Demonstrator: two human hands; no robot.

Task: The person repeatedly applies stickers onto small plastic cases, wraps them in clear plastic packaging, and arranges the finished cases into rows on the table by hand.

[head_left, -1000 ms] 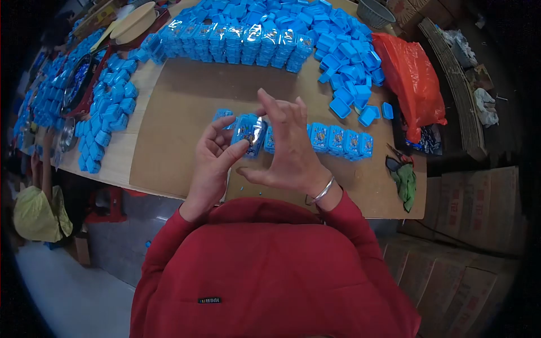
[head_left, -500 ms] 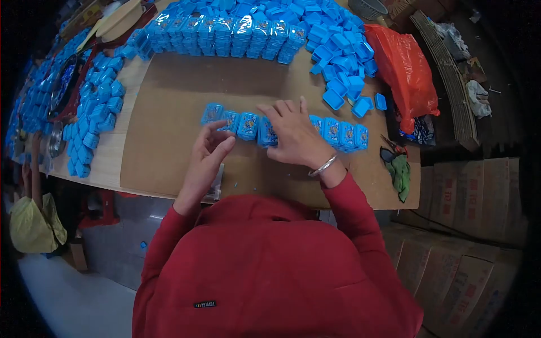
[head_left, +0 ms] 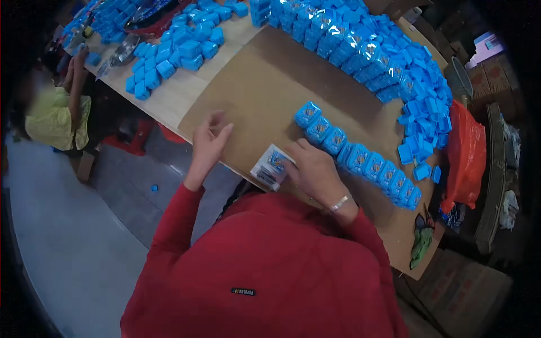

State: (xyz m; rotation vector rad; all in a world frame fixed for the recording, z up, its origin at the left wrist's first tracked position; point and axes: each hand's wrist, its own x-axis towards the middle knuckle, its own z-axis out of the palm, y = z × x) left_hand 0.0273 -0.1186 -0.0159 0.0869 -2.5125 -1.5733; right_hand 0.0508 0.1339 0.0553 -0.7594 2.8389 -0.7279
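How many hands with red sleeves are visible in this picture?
2: the left hand, open near the table's edge, and the right hand, its fingers at the white card. Neither is fully hidden.

Blue boxes, printed in several colours, on brown cardboard.
The card is white and blue; the sweater red, bracelet silver, bag orange-red, cloth green, a co-worker's shirt pale yellow.
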